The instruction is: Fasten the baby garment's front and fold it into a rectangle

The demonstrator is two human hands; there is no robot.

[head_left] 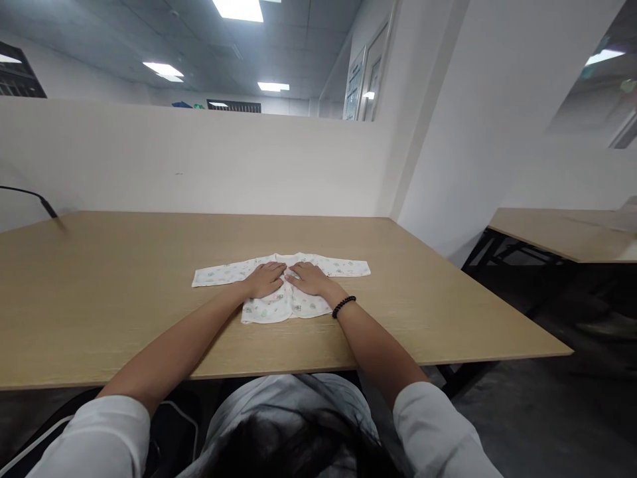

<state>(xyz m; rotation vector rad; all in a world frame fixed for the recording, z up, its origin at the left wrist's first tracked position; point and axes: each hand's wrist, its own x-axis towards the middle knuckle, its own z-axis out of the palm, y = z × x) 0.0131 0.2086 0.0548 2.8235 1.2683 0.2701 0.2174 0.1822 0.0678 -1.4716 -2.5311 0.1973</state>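
Observation:
A small white long-sleeved baby top [269,311] with a faint coloured print lies spread on the wooden table [149,332]. Its sleeves stretch out to the left and right, and its hem faces me. Flat on the left chest rests my left hand [267,279], fingers extended toward the middle. My right hand [309,277] lies the same way on the right chest, with a dark beaded bracelet [343,306] at the wrist. The fingertips of both hands come close together over the front seam. Parts of the chest are hidden under the hands.
A white partition wall [233,166] rises behind the table, with another white wall [478,133] along the right. At the far left a black cable or thin stand [47,206] reaches over the tabletop. A second table [562,234] stands off to the right.

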